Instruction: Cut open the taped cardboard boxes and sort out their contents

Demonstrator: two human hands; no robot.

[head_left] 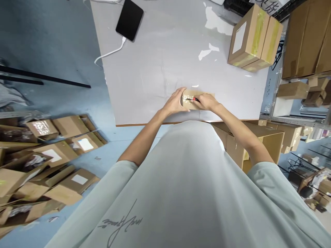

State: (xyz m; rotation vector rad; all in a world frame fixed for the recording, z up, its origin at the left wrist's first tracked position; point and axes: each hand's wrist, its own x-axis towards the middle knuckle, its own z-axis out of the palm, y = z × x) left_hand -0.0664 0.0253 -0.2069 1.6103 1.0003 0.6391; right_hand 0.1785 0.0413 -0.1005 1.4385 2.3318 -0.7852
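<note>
Near the table's front edge lies a small cardboard box (191, 93) with shiny clear tape over its top. My left hand (177, 101) grips the box at its left end, thumb on the near side and fingers on the far side. In my right hand (207, 102) is a red and black box cutter (196, 99), held in closed fingers. Its thin blade points left and lies over the tape on the box top. Whether the blade is through the tape is too small to tell.
On the grey table (155, 65) a black tablet (129, 20) lies at the far left with a white cable (110, 53). Taped cardboard boxes (254, 39) stand at the far right. Open cartons (62, 151) crowd the floor at left; a large open carton (269, 137) stands right of me.
</note>
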